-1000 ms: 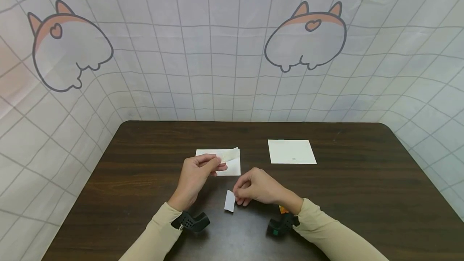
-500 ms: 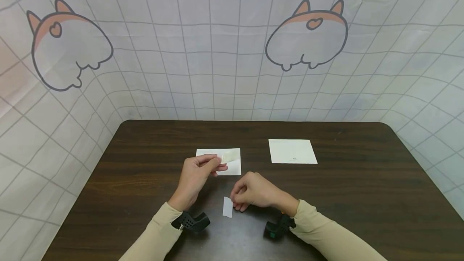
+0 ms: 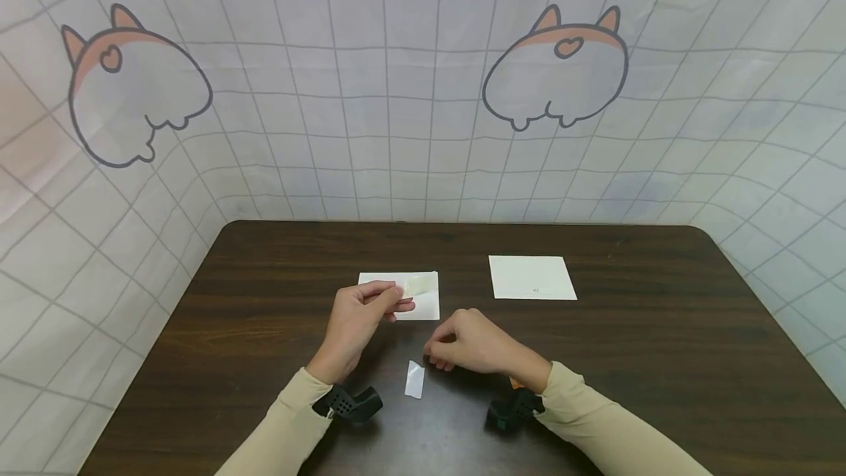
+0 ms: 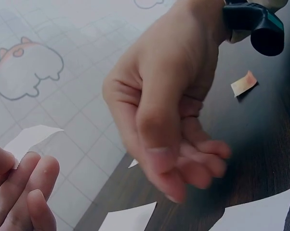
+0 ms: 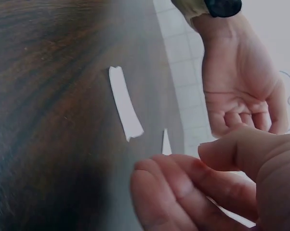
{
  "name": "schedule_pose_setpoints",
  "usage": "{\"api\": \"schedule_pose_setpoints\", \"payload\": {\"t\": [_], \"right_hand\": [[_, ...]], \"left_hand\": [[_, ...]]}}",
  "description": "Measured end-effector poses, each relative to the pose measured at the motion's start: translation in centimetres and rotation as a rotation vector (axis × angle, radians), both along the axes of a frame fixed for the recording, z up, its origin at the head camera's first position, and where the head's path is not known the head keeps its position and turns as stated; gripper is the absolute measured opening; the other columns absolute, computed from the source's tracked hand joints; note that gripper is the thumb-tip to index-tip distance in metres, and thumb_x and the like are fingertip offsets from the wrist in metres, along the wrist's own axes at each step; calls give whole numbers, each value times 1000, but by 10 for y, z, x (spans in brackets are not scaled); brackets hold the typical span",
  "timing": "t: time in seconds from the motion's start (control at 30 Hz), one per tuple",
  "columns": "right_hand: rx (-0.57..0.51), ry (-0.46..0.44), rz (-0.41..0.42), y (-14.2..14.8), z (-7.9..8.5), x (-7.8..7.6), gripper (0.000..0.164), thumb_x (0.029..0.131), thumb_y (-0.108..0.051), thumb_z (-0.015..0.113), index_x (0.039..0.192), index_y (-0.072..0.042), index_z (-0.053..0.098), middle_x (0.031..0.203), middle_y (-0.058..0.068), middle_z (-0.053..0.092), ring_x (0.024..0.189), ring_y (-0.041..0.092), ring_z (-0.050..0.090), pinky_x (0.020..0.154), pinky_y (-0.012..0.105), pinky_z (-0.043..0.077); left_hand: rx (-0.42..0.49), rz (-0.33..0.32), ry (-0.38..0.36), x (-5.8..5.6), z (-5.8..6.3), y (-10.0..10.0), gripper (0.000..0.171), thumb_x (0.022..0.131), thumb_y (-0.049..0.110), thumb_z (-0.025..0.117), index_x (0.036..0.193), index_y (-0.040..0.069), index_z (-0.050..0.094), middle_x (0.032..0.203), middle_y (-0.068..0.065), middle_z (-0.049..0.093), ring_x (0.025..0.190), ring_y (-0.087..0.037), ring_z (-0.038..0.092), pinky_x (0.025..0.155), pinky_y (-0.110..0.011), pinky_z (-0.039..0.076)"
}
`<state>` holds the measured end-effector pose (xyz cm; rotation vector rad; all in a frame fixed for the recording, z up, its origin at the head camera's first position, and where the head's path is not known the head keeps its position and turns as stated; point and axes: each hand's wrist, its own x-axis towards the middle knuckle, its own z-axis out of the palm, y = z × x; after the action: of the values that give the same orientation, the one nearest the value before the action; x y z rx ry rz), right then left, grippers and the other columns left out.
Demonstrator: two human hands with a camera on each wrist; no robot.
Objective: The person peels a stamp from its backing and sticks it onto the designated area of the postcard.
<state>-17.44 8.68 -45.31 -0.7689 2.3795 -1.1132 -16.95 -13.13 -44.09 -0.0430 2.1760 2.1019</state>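
Note:
My left hand (image 3: 360,318) pinches a thin, pale, see-through strip (image 3: 419,284) between thumb and fingers, above a white card (image 3: 423,309). In the left wrist view the strip (image 4: 34,138) has a curved, pointed end. My right hand (image 3: 472,340) hovers over the table with loosely bent fingers. Nothing shows between its thumb and fingertips (image 5: 152,180) in the right wrist view. Just left of those fingers, apart from them, a small white strip of paper (image 3: 414,380) lies on the dark table; its ends look slightly curled in the right wrist view.
A second white card (image 3: 532,278) with a tiny print lies at the back right. A small orange and yellow piece (image 4: 243,84) sits on the table, mostly covered by my right wrist in the head view. Behind the dark wooden table (image 3: 284,248) hangs a white grid-patterned cloth (image 3: 410,94).
The white paper strip, earlier at my right fingertips, has been let go and lies nearer me on the table. My right hand has drawn slightly up and away. My left hand keeps still.

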Motion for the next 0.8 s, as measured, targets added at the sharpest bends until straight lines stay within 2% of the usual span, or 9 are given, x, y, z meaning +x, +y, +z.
{"api": "schedule_pose_setpoints", "payload": {"t": [0.17,0.33,0.57,0.67,0.8], "right_hand": [[-12,155,-32,7,3,-2,13,95,-17,70,95,-13,82,77,-4,77,65,4,68,61,19,56],[-34,336,-79,15,5,-3,10,92,-15,74,99,-14,81,90,-7,80,75,-2,67,70,18,57],[-136,557,-154,26,12,-6,16,87,-6,79,103,-10,79,96,0,80,81,8,74,76,27,64],[-196,638,-192,30,16,-7,19,85,-4,82,103,-10,78,97,2,80,82,10,75,75,27,65],[-245,795,-215,34,20,-11,22,83,-2,84,103,-10,78,93,1,79,79,11,74,70,25,63]], "left_hand": [[-10,-12,10,1,0,0,24,100,17,68,118,2,75,106,-17,81,93,-17,80,81,-33,61],[-6,-10,17,2,2,1,23,100,15,67,117,2,75,105,-15,81,91,-15,80,82,-34,61],[3,-11,21,2,6,2,24,100,15,67,118,1,74,104,-15,81,91,-15,80,82,-31,61],[6,-22,24,3,7,3,27,100,15,67,120,-2,72,105,-16,81,91,-15,80,81,-29,60],[13,-36,22,4,8,5,27,100,16,68,120,-2,72,104,-16,81,90,-15,80,83,-30,61]]}}
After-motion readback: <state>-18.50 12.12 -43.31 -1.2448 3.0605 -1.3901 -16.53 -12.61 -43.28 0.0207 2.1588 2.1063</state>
